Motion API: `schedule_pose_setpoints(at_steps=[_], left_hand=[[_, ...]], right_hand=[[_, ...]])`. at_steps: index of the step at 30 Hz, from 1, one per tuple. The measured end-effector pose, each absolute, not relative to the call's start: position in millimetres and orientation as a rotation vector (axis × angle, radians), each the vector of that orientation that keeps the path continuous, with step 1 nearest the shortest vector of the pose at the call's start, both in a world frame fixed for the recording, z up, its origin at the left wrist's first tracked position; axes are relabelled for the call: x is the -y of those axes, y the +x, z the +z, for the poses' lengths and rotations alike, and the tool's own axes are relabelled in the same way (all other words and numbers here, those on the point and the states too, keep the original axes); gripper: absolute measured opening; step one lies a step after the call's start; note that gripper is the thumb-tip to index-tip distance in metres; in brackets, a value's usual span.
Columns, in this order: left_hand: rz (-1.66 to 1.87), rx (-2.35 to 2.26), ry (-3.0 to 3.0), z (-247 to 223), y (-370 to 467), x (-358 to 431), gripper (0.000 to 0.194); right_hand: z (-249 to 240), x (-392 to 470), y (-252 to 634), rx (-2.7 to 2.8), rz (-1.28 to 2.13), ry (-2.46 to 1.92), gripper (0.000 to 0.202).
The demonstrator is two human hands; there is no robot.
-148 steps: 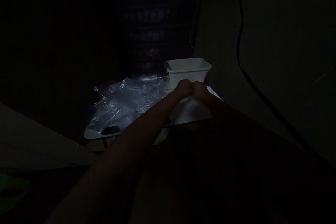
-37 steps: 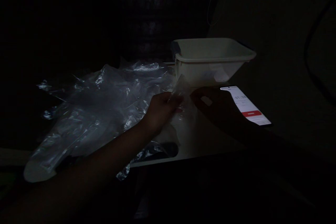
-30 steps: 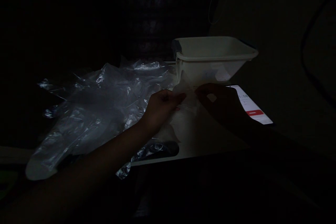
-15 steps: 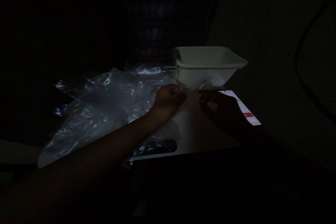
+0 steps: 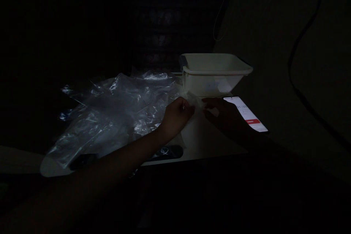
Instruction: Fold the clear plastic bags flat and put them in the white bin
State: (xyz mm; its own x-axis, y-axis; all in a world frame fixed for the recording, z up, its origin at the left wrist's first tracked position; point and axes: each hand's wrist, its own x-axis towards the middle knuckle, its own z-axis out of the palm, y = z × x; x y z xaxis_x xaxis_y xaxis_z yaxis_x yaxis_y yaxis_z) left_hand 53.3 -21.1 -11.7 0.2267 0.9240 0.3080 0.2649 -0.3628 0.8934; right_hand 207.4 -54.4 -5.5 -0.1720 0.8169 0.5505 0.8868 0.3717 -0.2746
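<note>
My left hand (image 5: 178, 114) is closed, thumb against curled fingers, on a clear plastic bag (image 5: 194, 99) whose thin film sticks out past the thumb. From the right, my right hand (image 5: 223, 113) reaches in, very dark, with thumb and fingers bent into a pinch at the film's right edge. The fingertips are hard to make out in the shadow. Left of my hands spreads a large crumpled heap of clear plastic bags (image 5: 117, 98), glinting along its folds.
Behind my hands stands a white plastic tub (image 5: 205, 82) with dark handles. A lit phone (image 5: 251, 117) with a red bar on its screen lies partly behind my right hand. Everything rests on a white tabletop (image 5: 197, 142). A dark cable (image 5: 292, 76) hangs at right.
The film between my hands has drawn in and no longer stretches up in front of the tub. My right hand has come slightly left, closer to my left hand. The view has shifted a little.
</note>
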Motion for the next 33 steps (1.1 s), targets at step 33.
schedule_pose_setpoints(at_steps=[33], left_hand=[[1.458, -0.86, 2.106, -1.7, 42.2, 29.5, 0.011]], right_hand=[[5.6, 59.0, 199.6, 2.103, -0.033, -1.338, 0.028]])
